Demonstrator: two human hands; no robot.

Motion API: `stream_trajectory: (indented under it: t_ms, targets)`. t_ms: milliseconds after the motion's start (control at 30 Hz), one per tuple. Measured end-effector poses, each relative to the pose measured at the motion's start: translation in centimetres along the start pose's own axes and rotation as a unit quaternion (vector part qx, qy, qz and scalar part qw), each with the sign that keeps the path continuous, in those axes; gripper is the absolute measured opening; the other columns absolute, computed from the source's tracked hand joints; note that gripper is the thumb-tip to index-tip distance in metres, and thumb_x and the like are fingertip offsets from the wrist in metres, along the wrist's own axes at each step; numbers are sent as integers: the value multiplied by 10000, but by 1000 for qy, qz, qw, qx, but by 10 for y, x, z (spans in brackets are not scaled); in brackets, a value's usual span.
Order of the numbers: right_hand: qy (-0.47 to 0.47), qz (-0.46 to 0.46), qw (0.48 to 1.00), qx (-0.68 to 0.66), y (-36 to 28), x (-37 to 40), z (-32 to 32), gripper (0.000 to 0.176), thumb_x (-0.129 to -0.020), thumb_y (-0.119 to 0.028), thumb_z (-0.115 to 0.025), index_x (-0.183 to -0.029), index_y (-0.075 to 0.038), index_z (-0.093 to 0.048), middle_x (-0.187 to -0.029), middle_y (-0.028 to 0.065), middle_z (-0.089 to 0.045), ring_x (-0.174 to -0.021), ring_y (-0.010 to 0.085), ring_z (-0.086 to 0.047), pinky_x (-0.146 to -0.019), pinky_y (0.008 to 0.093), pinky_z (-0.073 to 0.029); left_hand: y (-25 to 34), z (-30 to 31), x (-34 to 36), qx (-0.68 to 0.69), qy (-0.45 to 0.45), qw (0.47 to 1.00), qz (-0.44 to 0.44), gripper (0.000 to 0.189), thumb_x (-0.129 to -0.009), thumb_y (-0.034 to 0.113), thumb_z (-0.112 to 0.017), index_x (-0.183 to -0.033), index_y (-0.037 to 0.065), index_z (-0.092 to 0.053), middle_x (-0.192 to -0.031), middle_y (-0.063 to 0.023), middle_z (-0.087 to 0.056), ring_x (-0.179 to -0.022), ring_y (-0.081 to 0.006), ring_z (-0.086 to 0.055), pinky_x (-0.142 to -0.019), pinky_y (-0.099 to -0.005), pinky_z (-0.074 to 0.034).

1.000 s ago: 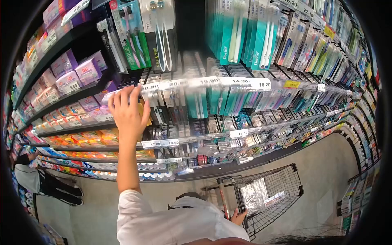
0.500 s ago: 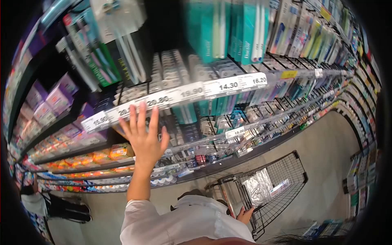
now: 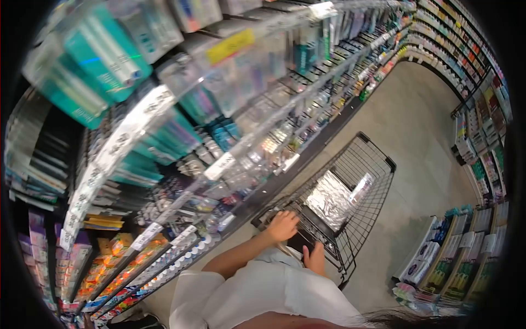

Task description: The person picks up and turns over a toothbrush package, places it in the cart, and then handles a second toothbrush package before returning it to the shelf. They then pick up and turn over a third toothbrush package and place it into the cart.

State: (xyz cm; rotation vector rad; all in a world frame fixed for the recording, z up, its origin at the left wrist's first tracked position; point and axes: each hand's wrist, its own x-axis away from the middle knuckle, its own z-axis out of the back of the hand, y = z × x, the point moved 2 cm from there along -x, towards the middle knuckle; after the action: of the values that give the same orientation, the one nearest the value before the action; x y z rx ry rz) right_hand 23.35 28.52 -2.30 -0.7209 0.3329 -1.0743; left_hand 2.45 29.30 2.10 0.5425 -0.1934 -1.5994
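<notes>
A black wire shopping cart (image 3: 376, 149) stands in front of me. My left hand (image 3: 283, 226) is closed over the left part of its handle. Further right along the handle, my right hand (image 3: 314, 257) is closed as well, thumb showing; part of its grip is hidden. Inside the cart lie a shiny silver foil package (image 3: 329, 200) and, beside it, a slim pale pack (image 3: 361, 186).
Shelves of hanging toothbrush packs (image 3: 107, 55) run along the left, with a yellow price tag (image 3: 230, 46) on one edge. Grey floor (image 3: 422, 115) stretches ahead. A low display of packaged goods (image 3: 455, 257) stands at right, and curved shelves (image 3: 449, 44) at the far end.
My left hand has left the shelf's price strip and come down onto the cart handle. The view has turned to the right along the aisle.
</notes>
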Motion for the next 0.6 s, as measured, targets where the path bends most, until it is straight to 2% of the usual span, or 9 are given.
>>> stream_trajectory:
  t_ms: [67, 133, 200, 300, 400, 433, 533, 600]
  targets:
    - [3, 13, 1000, 9, 21, -20, 13, 445, -833, -294, -599, -1075, 45, -442, -979, 253, -508, -922, 426, -496, -778, 460, -415, -5, -37, -9, -69, -25, 997, 23, 236, -661, 212, -635, -832, 73, -550, -793, -84, -497, -801, -264, -510, -736, -387, -391]
    - [-15, 3, 1000, 17, 35, -43, 32, 446, -832, -304, -599, -1074, 37, -446, -984, 247, -507, -922, 422, -499, -772, 453, -420, -4, -54, -33, -54, 3, 999, 2, 246, -634, 202, -639, -822, 85, -531, -804, -85, -502, -826, -260, -513, -725, -400, -381]
    - [-41, -25, 999, 21, 42, -66, 52, 471, -833, -278, -606, -1102, 67, -434, -1022, 263, -505, -959, 414, -494, -835, 435, -403, -5, -73, -60, -40, -44, 998, 32, 226, -623, 182, -636, -797, 92, -523, -818, -90, -504, -846, -267, -509, -727, -405, -373]
    - [-43, -37, 998, 16, 51, -96, 80, 454, -837, -263, -599, -1135, 33, -427, -1029, 238, -517, -968, 408, -505, -813, 428, -423, 0, -76, -102, 27, -44, 998, 46, 211, -641, 164, -646, -801, 96, -526, -816, -89, -504, -853, -272, -510, -746, -408, -367]
    - [-15, -18, 1000, 10, 65, -122, 99, 419, -836, -271, -596, -1143, -25, -451, -981, 205, -528, -931, 386, -521, -770, 441, -442, 1, -86, -135, 34, -90, 992, 80, 208, -664, 159, -666, -812, 102, -531, -830, -87, -508, -853, -273, -510, -752, -407, -366]
    - [-14, -19, 1000, 15, 69, -129, 106, 440, -844, -282, -582, -1188, -51, -433, -989, 199, -533, -939, 382, -527, -773, 444, -446, 2, -88, -146, 47, -84, 992, 87, 192, -687, 157, -680, -776, 103, -519, -795, -72, -510, -844, -270, -508, -755, -411, -359]
    - [-47, -75, 996, 16, 79, -152, 123, 484, -847, -307, -569, -1232, -65, -403, -1005, 196, -536, -936, 382, -537, -778, 450, -451, -11, -105, -180, 115, -127, 979, 111, 202, -693, 144, -683, -718, 97, -489, -746, -63, -505, -830, -271, -502, -749, -406, -351]
    - [-72, -112, 991, 7, 86, -166, 134, 551, -851, -333, -559, -1296, -81, -356, -1090, 202, -534, -979, 388, -538, -803, 447, -453, -13, -112, -201, 125, -111, 980, 105, 235, -709, 142, -682, -678, 95, -454, -700, -55, -487, -785, -265, -492, -749, -405, -329]
